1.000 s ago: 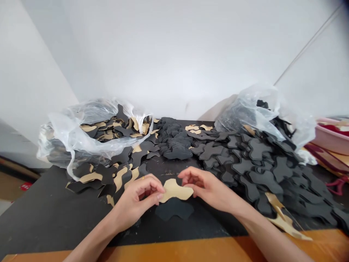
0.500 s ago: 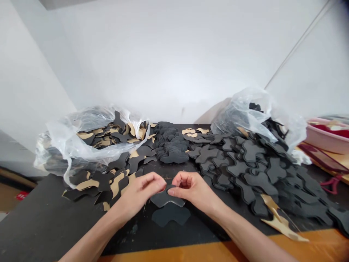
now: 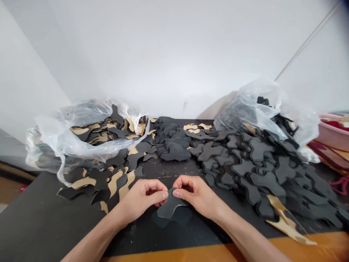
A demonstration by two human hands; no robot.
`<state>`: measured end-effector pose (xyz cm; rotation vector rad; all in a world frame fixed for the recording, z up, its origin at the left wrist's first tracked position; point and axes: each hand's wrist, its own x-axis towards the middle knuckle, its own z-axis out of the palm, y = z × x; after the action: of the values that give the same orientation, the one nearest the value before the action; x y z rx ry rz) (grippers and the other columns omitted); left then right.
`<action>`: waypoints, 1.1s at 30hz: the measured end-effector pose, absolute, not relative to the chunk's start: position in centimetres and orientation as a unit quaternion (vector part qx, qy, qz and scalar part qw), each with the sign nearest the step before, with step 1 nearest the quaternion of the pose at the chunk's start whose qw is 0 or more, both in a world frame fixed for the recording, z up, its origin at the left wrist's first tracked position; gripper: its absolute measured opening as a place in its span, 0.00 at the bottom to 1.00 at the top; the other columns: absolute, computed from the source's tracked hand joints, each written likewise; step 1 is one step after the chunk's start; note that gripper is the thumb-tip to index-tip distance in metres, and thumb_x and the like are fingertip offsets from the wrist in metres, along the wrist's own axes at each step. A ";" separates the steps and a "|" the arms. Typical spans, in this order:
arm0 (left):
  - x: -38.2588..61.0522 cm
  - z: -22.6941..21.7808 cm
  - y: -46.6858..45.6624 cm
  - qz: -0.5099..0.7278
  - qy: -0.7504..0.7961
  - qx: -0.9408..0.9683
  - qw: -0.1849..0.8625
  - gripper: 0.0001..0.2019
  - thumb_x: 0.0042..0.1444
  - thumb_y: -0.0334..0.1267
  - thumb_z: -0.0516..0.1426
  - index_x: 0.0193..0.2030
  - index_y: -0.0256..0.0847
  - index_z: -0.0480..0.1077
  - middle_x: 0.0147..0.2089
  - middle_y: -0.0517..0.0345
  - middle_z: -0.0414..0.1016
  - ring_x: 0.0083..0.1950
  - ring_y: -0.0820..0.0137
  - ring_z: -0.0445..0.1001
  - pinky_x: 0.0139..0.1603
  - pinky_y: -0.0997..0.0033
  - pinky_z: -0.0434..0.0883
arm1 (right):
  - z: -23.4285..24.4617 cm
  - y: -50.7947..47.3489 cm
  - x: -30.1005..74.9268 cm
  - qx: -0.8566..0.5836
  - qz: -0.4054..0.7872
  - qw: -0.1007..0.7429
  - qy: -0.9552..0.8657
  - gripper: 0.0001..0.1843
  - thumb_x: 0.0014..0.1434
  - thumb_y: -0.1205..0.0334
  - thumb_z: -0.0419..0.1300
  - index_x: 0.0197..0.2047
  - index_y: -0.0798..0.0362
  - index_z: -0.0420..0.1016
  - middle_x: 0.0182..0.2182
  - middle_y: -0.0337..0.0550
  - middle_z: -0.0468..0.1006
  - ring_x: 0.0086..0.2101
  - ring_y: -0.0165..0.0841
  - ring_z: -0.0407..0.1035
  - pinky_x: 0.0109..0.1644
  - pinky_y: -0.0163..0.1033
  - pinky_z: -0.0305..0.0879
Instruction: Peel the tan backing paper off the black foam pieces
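Observation:
Between my two hands is a dark, wavy-edged flat piece point(image 3: 170, 205), tilted, with a shiny lower edge. My left hand point(image 3: 144, 198) pinches it at its upper left, thumb against the fingers. At its top right, my right hand point(image 3: 192, 193) grips it between thumb and curled fingers. Directly below, a second dark piece of similar outline point(image 3: 177, 219) lies flat on the black work surface point(image 3: 136, 238), partly covered by the held one. Beyond my hands runs a stack of overlapping dark pieces point(image 3: 174, 151).
On the left, an open clear plastic bag point(image 3: 89, 153) holds black and tan pieces, with more loose ones point(image 3: 102, 180) before it. Many dark-grey pieces point(image 3: 261, 182) are heaped at right, by another plastic bag point(image 3: 251, 109) and a tan scrap point(image 3: 291, 229). A pink basin point(image 3: 334, 136) stands far right.
The held piece has turned from lying level to a tilt and come slightly nearer, now overlapping the lower piece more. Both hands have shifted a little with it; the view has moved slightly.

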<state>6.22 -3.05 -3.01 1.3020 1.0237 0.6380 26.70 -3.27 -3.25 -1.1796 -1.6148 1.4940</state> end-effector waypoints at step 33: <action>5.7 -2.7 -3.5 0.212 0.476 0.608 0.599 0.04 0.49 0.35 0.59 0.27 0.37 0.74 0.23 0.64 0.72 0.25 0.77 0.65 0.27 0.78 0.60 | -3.4 -3.6 26.8 -0.435 0.512 0.291 -0.681 0.04 0.56 0.70 0.64 0.31 0.53 0.76 0.30 0.36 0.74 0.32 0.29 0.66 0.38 0.34 0.60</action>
<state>5.66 -3.54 -2.71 1.4095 1.1049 0.4912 26.85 -3.60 -3.40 -1.1591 -1.8168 1.3658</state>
